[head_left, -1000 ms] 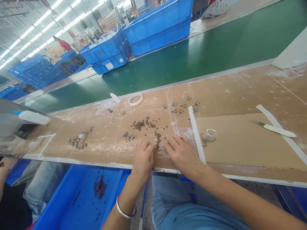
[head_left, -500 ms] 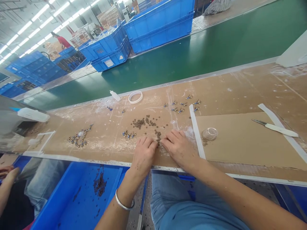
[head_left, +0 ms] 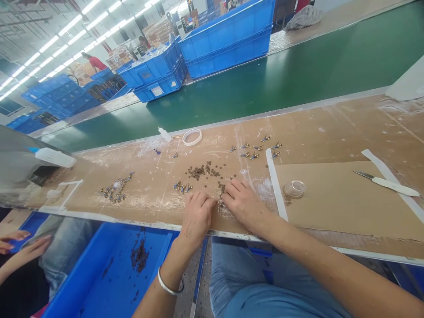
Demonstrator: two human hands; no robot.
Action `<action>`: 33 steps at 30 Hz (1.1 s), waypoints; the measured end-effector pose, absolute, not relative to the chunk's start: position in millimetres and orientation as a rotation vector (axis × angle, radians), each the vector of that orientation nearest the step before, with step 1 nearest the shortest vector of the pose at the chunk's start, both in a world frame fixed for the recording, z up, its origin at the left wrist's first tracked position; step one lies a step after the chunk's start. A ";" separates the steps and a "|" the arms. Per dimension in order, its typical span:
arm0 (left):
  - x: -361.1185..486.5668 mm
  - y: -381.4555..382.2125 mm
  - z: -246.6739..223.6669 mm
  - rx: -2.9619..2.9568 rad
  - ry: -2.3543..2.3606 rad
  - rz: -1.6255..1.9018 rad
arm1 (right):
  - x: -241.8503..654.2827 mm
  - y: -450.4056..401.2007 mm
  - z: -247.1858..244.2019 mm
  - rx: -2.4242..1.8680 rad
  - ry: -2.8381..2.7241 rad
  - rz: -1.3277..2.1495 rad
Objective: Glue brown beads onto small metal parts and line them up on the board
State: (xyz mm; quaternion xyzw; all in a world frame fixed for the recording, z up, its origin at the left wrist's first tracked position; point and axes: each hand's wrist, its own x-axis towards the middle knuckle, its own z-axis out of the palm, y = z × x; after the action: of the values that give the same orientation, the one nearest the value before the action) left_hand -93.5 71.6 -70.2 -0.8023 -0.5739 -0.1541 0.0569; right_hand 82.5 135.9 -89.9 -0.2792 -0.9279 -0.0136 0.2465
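My left hand (head_left: pixel 198 214) rests near the table's front edge, fingers bent and pressed together; whatever is in them is hidden. Opposite it, my right hand (head_left: pixel 243 202) is curled with its fingertips down at a few small brown discs (head_left: pixel 222 189), and I cannot make out what it pinches. Just beyond the hands lies a loose heap of the same brown discs (head_left: pixel 198 172). Small blue and gold figure-like pieces (head_left: pixel 182 187) lie left of the heap, and several more such pieces (head_left: pixel 254 156) are spread behind my right hand.
A clear round cup (head_left: pixel 294 189) and a white-handled knife (head_left: pixel 386 182) are on the taped cardboard at right. A tape roll (head_left: pixel 192 137) and a small white bottle (head_left: pixel 164 134) lie near the green conveyor (head_left: pixel 298 75). A blue bin (head_left: pixel 109 282) sits below; another person's hands (head_left: pixel 24 251) are at left.
My right hand has shifted slightly over the discs nearest it, and my left hand has drawn a little away from them. The other person's hands at left have moved farther into view.
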 end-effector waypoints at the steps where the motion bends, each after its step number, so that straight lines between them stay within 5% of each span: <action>1: -94.0 71.3 -70.1 -2.431 -1.730 -0.441 | 81.5 135.9 -90.0 -0.760 -2.532 -0.047; 33: -118.8 109.9 -84.7 -2.204 -1.804 -0.403 | 74.9 138.5 -91.3 -0.752 -2.544 -0.156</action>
State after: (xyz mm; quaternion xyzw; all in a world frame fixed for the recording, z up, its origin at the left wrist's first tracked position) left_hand -118.8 109.9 -84.7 -0.7595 -0.6216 -0.1389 0.1321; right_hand 74.9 138.5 -91.3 -0.2747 -0.9294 -0.0570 0.2397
